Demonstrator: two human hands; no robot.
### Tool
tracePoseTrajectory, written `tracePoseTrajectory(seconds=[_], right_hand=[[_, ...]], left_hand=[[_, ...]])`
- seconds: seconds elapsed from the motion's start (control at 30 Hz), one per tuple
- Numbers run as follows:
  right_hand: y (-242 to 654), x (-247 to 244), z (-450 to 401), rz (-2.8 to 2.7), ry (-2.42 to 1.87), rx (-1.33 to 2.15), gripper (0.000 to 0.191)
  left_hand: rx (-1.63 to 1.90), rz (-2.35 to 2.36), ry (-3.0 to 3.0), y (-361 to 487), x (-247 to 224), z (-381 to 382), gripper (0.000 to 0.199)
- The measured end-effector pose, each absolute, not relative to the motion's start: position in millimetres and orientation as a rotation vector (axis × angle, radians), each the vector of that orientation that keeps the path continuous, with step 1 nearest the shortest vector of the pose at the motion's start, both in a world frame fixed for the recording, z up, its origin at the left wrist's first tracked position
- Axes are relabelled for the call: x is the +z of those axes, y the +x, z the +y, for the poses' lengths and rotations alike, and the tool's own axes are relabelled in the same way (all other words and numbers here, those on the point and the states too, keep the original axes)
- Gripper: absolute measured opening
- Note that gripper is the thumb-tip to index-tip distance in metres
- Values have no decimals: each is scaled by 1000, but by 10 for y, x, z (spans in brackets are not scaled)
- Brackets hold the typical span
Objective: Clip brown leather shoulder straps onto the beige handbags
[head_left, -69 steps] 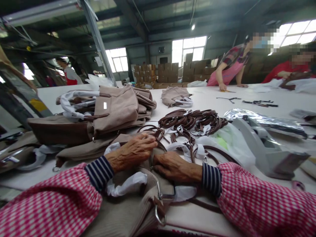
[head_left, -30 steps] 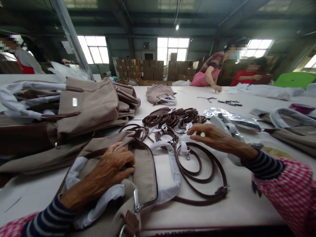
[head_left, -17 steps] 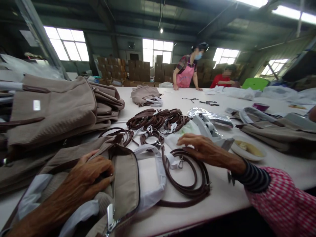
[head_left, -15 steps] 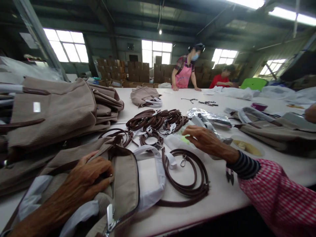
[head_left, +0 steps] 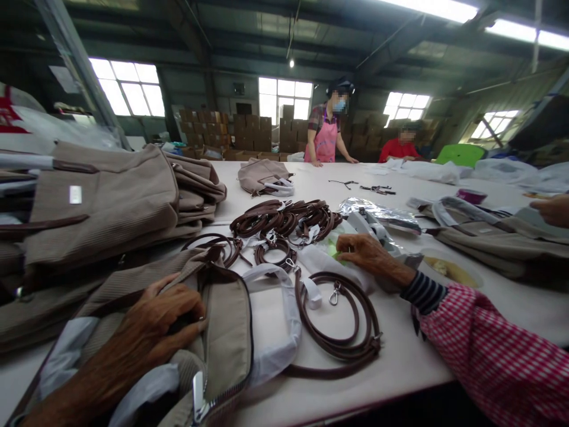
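Observation:
A taupe ribbed handbag [head_left: 229, 323] lies unzipped at the near left, its handles wrapped in white tissue. My left hand [head_left: 166, 317] is closed on the edge of the bag's opening, fingers curled over the fabric. My right hand [head_left: 362, 252] reaches over the table with fingers bent down onto a clear plastic bag with pale green contents [head_left: 333, 244]; the fingertips are partly hidden, and what they grip I cannot make out. Between my hands lies a coiled brown strap [head_left: 371, 314] with a metal clip. Behind it sits a pile of brown straps [head_left: 288, 218].
Stacked taupe bags [head_left: 106, 198] fill the left side. Another bag [head_left: 264, 175] lies farther back, and one [head_left: 489, 237] at the right, near another person's hand [head_left: 553, 209]. A round dish [head_left: 457, 270] sits by my right forearm. A co-worker in a pink apron [head_left: 326, 142] stands across the table.
My right hand has lowered slightly onto the plastic bag, its fingers curling in. My left hand stays on the handbag. The co-worker across the table has shifted slightly left.

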State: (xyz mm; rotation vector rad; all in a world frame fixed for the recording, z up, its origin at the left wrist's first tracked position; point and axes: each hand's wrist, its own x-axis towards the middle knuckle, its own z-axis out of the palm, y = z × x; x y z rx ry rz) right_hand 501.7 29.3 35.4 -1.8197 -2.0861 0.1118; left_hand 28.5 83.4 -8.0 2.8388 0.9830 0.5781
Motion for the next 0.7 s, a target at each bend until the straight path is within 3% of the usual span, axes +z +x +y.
tracePoseTrajectory(seconds=[0.33, 0.7], right_hand=[[5043, 340, 321, -2043, -1674, 234, 21], [5024, 639, 354, -1853, -1700, 529, 34]], left_hand=[[553, 1023, 2828, 274, -7, 757, 19], [634, 988, 2841, 318, 69, 701, 20]])
